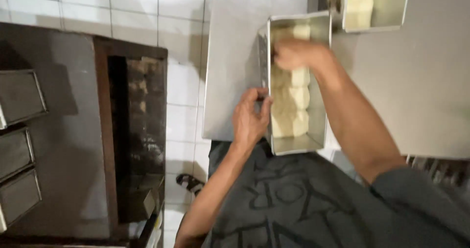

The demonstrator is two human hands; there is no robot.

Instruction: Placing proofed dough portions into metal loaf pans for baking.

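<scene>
**Brushed metal, soft dough**

A dull, brushed-metal loaf tin (298,142) beside the left fingers (254,98) holds pale, smooth, matt dough (289,106) beneath the right fingers (286,57). The grey surface (235,57) looks smooth and matt; floor tiles (183,86) beyond are glossy white.

Dark grey short-sleeved cotton T-shirt (313,204), large black outlined graphic across front. Both forearms bare; left hand (249,120) and right hand (293,53) ungloved, no rings or watch visible. Dark strapped sandal (188,183) on foot.

Head camera looks steeply down, close, somewhat blurred, over the worktable (235,57).
</scene>
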